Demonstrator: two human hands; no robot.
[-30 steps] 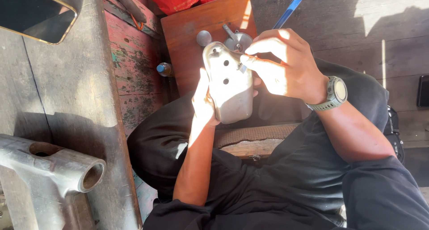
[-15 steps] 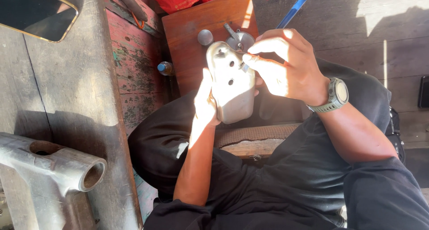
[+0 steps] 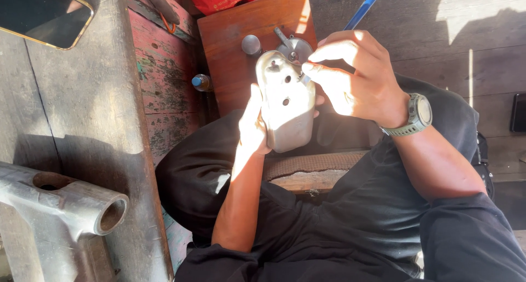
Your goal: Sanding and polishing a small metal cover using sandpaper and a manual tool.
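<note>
The cover [image 3: 286, 107], a pale metal casing with small holes, is being held upright over the person's lap, just in front of a brown board [image 3: 235, 52]. In the head view, the left hand [image 3: 253, 124] is gripping its left edge, fingers wrapping behind it, so that grip is pressing firmly on the cover. The right hand [image 3: 356, 79] is working at the upper right corner, thumb and forefinger pinching something small that I cannot make out; a blue pen [image 3: 361, 9] is sticking out beyond it. To do this well, the left hand should be keeping the cover steady while the right fingertips are staying square to the hole. A round metal part [image 3: 296, 47] is sitting just behind the cover. On the desk [image 3: 93, 96] a phone [image 3: 38, 13] is lying at upper left, and a grey casting [image 3: 60, 205] is resting at lower left.
</note>
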